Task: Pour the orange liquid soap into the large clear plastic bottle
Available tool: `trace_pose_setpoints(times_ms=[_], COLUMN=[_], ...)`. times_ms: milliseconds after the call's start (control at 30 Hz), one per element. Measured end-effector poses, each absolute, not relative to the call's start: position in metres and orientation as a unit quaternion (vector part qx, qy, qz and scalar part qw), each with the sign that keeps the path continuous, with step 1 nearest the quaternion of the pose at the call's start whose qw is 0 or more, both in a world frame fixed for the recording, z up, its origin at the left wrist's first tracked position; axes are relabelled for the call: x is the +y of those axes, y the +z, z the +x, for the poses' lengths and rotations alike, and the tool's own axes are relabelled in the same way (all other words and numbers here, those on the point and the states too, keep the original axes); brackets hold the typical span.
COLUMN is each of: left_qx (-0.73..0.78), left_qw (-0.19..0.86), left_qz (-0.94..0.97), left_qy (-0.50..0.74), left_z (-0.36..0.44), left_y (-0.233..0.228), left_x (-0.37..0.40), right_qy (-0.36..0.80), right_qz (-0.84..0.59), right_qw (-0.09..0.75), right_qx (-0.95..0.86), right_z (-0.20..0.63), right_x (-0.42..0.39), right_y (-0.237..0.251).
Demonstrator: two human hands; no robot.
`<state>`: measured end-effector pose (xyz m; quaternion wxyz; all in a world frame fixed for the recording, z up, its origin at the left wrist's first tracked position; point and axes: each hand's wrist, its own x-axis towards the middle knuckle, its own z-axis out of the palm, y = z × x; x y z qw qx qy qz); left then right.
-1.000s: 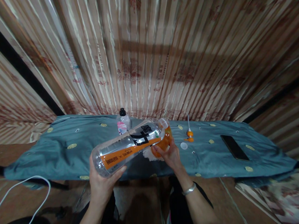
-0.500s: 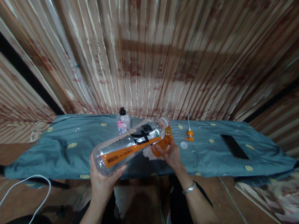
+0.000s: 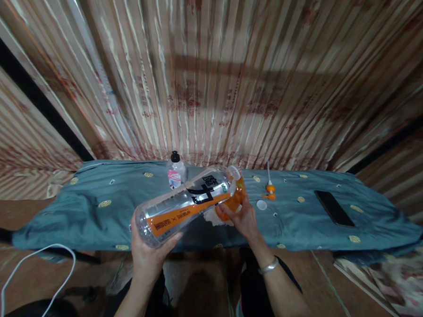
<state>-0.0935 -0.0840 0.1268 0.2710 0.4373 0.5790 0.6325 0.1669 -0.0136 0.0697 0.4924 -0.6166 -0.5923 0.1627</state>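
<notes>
**Both hands raised and closed in front of the body**

The left hand [image 3: 148, 249] is lifted from the near left, palm turned up and toward the right, fingers curled in a cupping grasp with the thumb pointing right. The right hand [image 3: 241, 217] reaches farther out, fingers bent in a grip, wrist ringed by a silver bangle. Both forearms rise from the near edge, converging slightly.

Likely home: patterned curtains [image 3: 207, 83], cloth-covered table [image 3: 94, 216].

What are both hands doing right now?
Left hand: closed around the base of the tilted clear plastic bottle.
Right hand: fingers on the small orange container at the bottle's mouth, gripping it.
</notes>
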Motion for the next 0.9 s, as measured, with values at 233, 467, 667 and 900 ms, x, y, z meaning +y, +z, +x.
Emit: trace_pose_setpoints(times_ms=[233,467,667,900], left_qx=[0.571,0.572,0.58,0.584], left_qw=[0.279,0.275,0.279,0.283], left_qz=[0.448,0.441,0.415,0.412], left_qy=[0.629,0.634,0.643,0.64], left_z=[-0.1,-0.097,-0.089,-0.089], left_y=[0.117,0.12,0.131,0.132], left_x=[-0.081,-0.079,-0.079,-0.078], right_qy=[0.151,0.158,0.164,0.161], right_qz=[-0.608,-0.619,-0.623,-0.621], right_qw=[0.498,0.493,0.492,0.49], right_qx=[-0.6,-0.591,-0.585,-0.59], right_z=[0.167,0.167,0.168,0.17], right_x=[-0.013,-0.012,-0.012,-0.01], right_y=[0.067,0.068,0.067,0.066])
